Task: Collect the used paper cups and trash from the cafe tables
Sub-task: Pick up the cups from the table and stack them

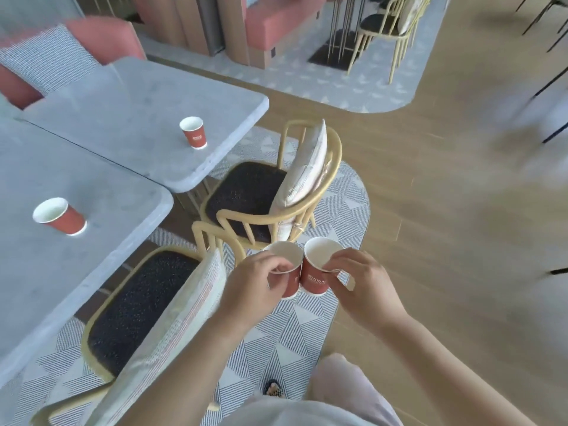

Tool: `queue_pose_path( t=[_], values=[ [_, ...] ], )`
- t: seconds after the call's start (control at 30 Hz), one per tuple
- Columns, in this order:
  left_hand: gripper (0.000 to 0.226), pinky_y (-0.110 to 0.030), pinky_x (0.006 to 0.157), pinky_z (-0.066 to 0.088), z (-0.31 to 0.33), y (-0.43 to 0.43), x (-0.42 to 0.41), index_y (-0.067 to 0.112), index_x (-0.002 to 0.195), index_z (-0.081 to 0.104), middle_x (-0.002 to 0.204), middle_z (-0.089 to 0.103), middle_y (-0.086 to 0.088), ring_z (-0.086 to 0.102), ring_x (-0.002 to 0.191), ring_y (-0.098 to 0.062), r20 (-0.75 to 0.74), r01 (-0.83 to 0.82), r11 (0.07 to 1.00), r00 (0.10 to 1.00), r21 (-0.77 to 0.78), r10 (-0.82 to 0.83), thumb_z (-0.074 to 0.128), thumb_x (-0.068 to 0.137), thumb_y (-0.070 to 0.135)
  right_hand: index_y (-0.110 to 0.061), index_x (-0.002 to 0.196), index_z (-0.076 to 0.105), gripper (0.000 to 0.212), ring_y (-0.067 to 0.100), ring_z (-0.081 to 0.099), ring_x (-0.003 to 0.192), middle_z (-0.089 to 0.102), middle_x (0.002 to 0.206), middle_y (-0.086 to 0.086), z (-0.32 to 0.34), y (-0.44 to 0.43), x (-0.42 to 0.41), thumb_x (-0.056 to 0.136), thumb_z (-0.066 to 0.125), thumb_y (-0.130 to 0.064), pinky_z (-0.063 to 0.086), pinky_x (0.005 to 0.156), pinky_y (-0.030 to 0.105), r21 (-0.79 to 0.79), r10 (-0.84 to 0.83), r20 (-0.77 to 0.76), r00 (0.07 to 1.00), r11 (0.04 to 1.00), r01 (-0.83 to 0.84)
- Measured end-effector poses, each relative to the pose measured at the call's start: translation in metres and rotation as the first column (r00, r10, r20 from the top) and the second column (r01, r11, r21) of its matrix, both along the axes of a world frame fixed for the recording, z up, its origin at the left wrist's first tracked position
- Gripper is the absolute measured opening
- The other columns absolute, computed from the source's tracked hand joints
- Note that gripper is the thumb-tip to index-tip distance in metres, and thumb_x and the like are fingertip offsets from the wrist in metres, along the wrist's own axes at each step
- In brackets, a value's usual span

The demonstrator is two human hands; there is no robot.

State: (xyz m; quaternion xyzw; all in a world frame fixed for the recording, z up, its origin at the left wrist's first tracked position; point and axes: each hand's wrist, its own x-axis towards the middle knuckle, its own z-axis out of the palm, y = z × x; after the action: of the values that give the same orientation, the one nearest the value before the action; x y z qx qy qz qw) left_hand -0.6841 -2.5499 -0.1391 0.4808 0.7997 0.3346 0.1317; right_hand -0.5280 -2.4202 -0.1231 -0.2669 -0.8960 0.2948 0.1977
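Note:
My left hand (255, 281) grips a red paper cup (287, 262) by its rim. My right hand (361, 284) pinches the rim of a second red paper cup (315, 278). The two cups touch side by side in the air over the patterned rug, both upright with white insides showing. A third red cup (193, 132) stands upright on the far grey table (129, 96). Another red cup (60, 216) stands on the near grey table (76, 265), near its left side.
Two yellow-framed chairs with dark seats and pale cushions stand at the tables, one (264, 192) ahead of my hands, one (144, 302) to my left. Pink bench seating (101, 35) lies behind the tables. Wooden floor (445, 210) stretches to the right.

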Motion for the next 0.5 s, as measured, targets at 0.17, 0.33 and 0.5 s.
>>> queue_pose_path(
  t=[0.17,0.33,0.5],
  values=[
    [0.009,-0.016,0.067,0.047,-0.002,0.037,-0.039,0.028,0.087,0.067,0.082,0.062,0.020,0.057,0.078,0.003,-0.007,-0.122,0.992,0.993,-0.036,0.122,0.063,0.082,0.021,-0.013,0.085,0.070,0.010,0.020,0.060,0.088,0.066,0.092,-0.002,-0.005,0.054,-0.056,0.076,0.070,-0.007,0.047,0.075,0.026,-0.008,0.116,0.003,0.993,0.993,-0.116],
    [0.010,-0.014,0.071,0.047,0.002,0.078,-0.076,0.027,0.091,0.068,0.088,0.065,0.018,0.058,0.081,0.001,-0.002,-0.313,0.948,0.950,-0.062,0.313,0.064,0.082,0.025,-0.016,0.086,0.069,0.012,0.015,0.060,0.088,0.066,0.093,-0.005,-0.002,0.112,-0.120,0.076,0.071,-0.010,0.045,0.074,0.019,0.013,0.266,0.013,0.964,0.964,-0.267],
    [0.012,-0.016,0.076,0.045,0.004,0.102,-0.105,0.022,0.092,0.072,0.091,0.068,0.012,0.060,0.084,-0.001,0.002,-0.482,0.873,0.876,-0.073,0.483,0.065,0.082,0.021,-0.016,0.087,0.069,0.012,0.014,0.059,0.089,0.065,0.094,-0.003,-0.003,0.153,-0.177,0.076,0.069,-0.010,0.049,0.075,0.024,-0.020,0.423,0.007,0.906,0.906,-0.422]
  ],
)
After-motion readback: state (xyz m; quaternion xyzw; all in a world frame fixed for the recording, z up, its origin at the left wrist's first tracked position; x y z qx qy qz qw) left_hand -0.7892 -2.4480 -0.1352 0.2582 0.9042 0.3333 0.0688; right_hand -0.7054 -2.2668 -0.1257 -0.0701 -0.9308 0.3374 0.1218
